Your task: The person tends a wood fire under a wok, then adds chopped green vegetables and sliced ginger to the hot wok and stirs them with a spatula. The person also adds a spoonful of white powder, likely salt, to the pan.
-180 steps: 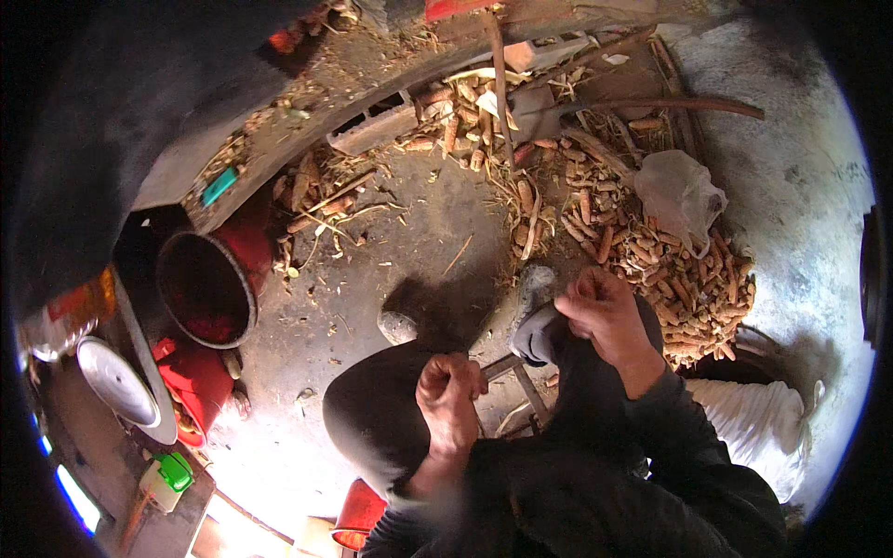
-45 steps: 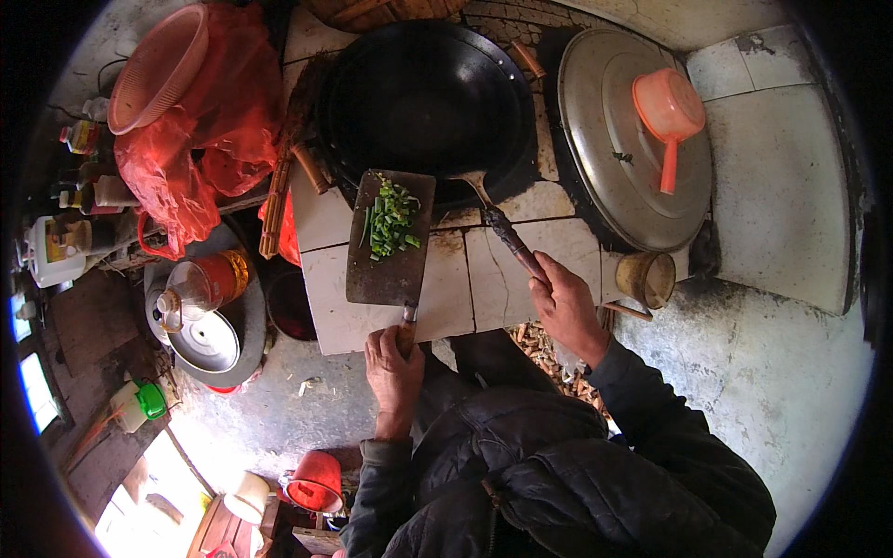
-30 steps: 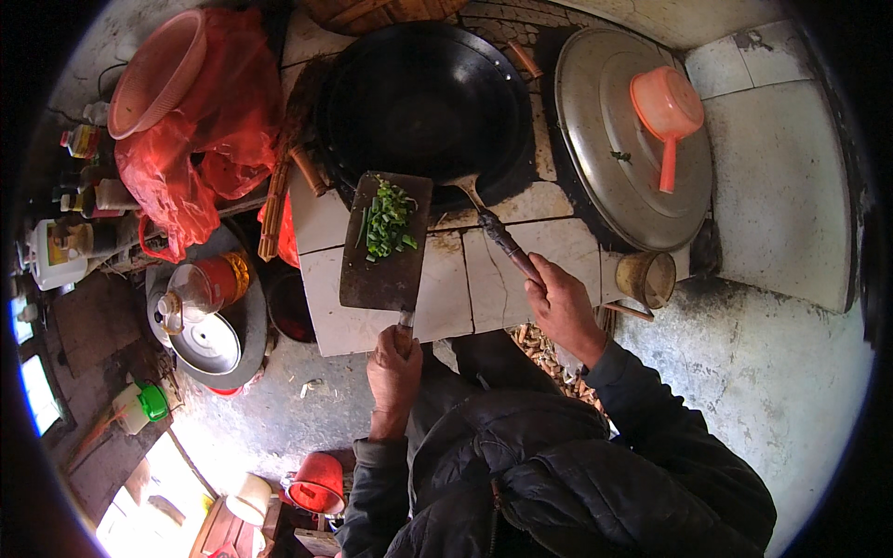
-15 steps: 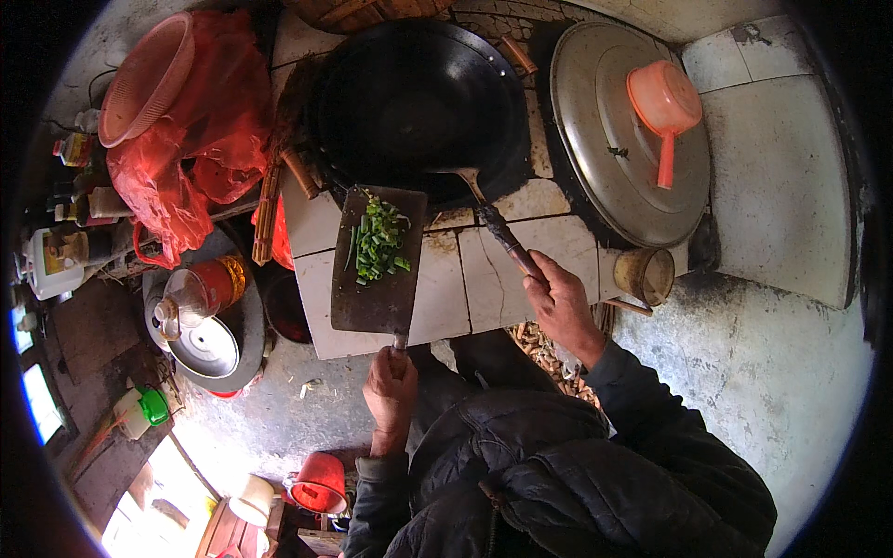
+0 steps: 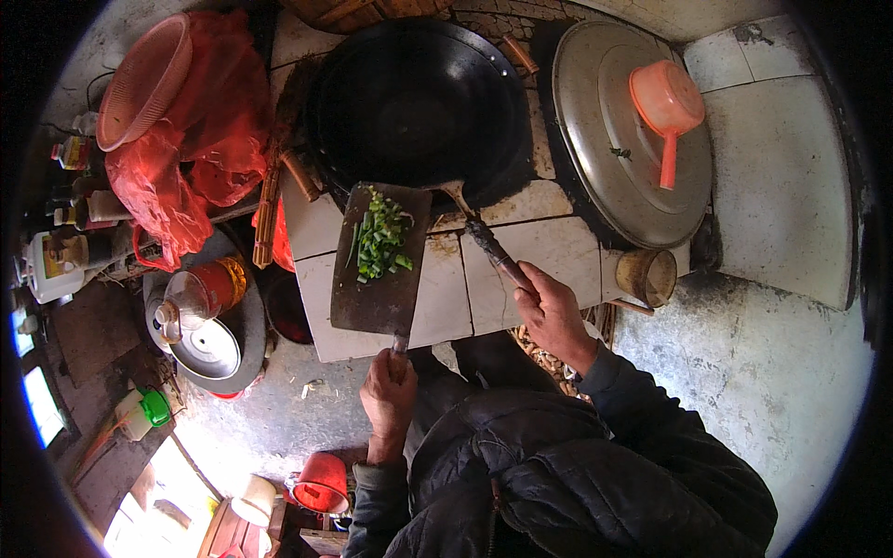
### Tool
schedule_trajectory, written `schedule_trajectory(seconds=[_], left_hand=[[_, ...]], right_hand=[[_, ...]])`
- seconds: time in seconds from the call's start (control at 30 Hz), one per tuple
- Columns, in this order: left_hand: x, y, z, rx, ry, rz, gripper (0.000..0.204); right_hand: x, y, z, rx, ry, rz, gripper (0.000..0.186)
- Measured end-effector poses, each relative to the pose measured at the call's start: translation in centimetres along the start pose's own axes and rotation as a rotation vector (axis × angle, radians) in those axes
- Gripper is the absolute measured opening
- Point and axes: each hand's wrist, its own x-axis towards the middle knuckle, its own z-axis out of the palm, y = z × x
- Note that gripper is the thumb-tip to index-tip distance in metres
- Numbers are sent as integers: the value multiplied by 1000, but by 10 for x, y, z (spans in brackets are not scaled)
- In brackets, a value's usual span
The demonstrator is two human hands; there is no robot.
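Note:
My left hand (image 5: 388, 395) is closed round the handle of a cleaver (image 5: 358, 307), whose broad blade is held flat over the front of the tiled stove. Chopped green onions (image 5: 381, 237) lie in a heap on the blade. In my right hand (image 5: 555, 314) is the dark, wrapped handle of a wok spatula (image 5: 491, 244). Its metal neck reaches up to the near rim of a large black wok (image 5: 419, 116), and its far end is partly hidden by the cleaver blade. A dark sheen covers the inside of the wok.
Right of the wok, a big metal lid (image 5: 595, 102) carries a pink ladle (image 5: 668, 98). A bamboo cup (image 5: 646, 277) stands at the stove's right corner. Red plastic bags (image 5: 223, 112), a pink basket (image 5: 144, 88) and an oil bottle (image 5: 200, 288) are at left. A red bucket (image 5: 321, 484) sits below.
My right hand has shifted slightly left and down with the spatula, bringing its head closer to the cleaver blade. The left hand and the green onions have hardly moved.

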Motion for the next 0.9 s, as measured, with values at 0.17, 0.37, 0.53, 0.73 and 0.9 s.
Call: schedule_trajectory(seconds=[0.17, 0.37, 0.53, 0.73, 0.9], left_hand=[[30, 33, -7, -36, -80, 0, 36], [71, 82, -24, -67, -210, -49, 39], [109, 114, -53, -78, -258, -15, 39], [201, 144, -59, -589, -527, -331, 25], [197, 147, -55, -817, -521, -348, 24]], right_hand=[[-2, -5, -8, 45, 41, 104, 40], [-2, -3, -17, 71, 98, 158, 39], [-1, -6, -17, 73, 126, 150, 38], [1, -11, -16, 78, 101, 232, 37], [-2, -12, -19, 75, 132, 195, 37]])
